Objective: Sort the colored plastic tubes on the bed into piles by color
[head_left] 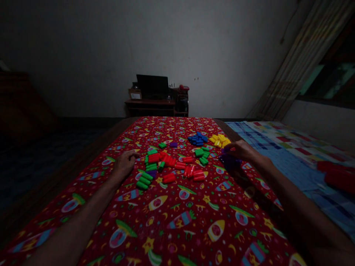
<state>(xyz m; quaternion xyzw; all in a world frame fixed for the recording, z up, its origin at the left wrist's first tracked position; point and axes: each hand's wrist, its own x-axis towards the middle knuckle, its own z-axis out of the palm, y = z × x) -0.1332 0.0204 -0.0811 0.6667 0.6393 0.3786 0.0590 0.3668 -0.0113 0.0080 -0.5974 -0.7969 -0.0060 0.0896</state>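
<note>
On the red patterned tablecloth lie small plastic pieces with ribbed, rounded sides, sorted partly by colour. My right hand (240, 149) is closed in a pinch on a purple piece (225, 150), just above a dark purple pile (231, 162) that lies in its shadow. My left hand (125, 162) rests on the cloth with fingers curled in, and nothing shows in them. Close to it are green pieces (144, 181), red pieces (168, 159) and a purple piece (151, 173). Farther off sits another purple piece (173, 145) beside a green one (162, 145).
A blue pile (198, 139), a yellow pile (219, 140) and a green group (202, 155) lie toward the right side of the table (183, 221). Beyond its far end stands a desk (151, 104) with a monitor (152, 86). Checked bedding (266, 147) is at the right.
</note>
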